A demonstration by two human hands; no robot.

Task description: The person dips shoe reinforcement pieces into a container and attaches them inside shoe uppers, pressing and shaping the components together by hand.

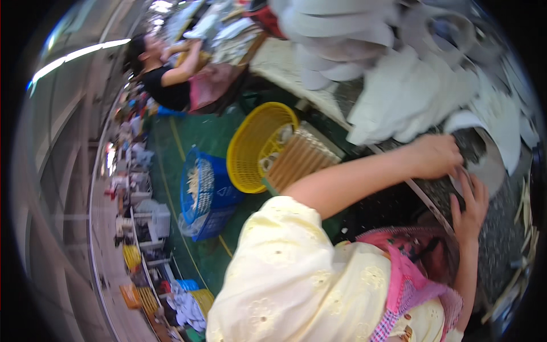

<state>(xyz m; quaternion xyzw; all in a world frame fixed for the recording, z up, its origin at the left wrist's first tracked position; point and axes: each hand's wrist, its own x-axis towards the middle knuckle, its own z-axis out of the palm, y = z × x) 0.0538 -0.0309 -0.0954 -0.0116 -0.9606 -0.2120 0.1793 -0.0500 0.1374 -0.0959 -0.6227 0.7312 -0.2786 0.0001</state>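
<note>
Curving, broad, pale grey band (494, 164)

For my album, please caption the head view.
Left hand and right hand close together at a pale curved strip beside white pieces.

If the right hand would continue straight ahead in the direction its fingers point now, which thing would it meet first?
Most likely the left hand: the fingertips of the right hand already look very near it, though touching is unclear.

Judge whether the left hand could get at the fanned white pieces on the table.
Likely yes: the left hand is right beside the white pieces, with nothing visibly between them.
</note>
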